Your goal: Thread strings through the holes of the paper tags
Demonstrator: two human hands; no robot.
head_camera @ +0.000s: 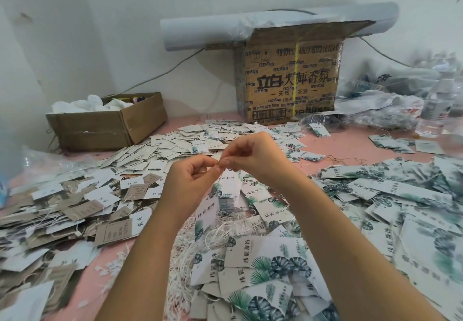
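Across the pink table (pixel 350 143), beside a printed cardboard carton (pixel 290 80), flat rectangular paper tags (pixel 275 258), leaf-printed or kraft-brown, lie heaped over frayed white strings (pixel 225 230). Above them the left hand (pixel 190 180) and right hand (pixel 250 158) meet, each grip pinched together on something too fine to tell.

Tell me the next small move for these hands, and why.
Probably draw the right hand away to pull the string through. Both hands meet fingertip to fingertip, pinching something too fine to see clearly, likely a string, and a leaf-print tag seems to hang below the left hand.
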